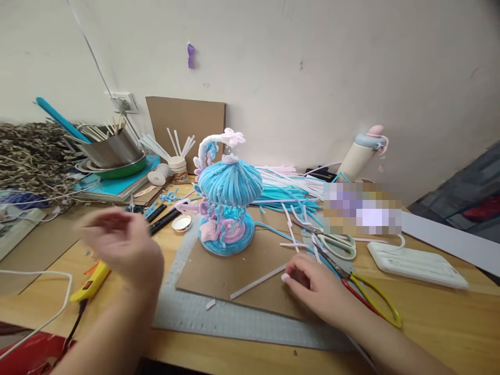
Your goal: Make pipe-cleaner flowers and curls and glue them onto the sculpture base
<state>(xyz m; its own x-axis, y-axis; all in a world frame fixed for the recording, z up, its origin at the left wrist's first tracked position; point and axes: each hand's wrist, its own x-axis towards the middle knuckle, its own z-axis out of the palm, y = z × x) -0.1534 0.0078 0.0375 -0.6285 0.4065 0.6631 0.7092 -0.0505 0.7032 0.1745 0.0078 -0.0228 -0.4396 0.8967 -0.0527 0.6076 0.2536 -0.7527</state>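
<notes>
A blue and pink pipe-cleaner carousel [228,205] stands on a brown cardboard sheet [219,276] in the middle of the wooden table. My right hand [312,286] rests on the cardboard's right side, fingers curled, fingertips at the end of a thin white stick [258,282] lying flat. My left hand [123,245] hovers above the table to the left, blurred by motion, above a yellow glue gun [91,281]. Its fingers cannot be made out.
A grey cutting mat [234,317] lies under the cardboard. Scissors [336,242] and yellow-handled pliers [371,297] lie to the right, beside a white tray [416,263]. Loose pipe cleaners [289,190] pile behind. A metal pot [111,148], dried twigs [31,156] and a white cable [47,307] sit left.
</notes>
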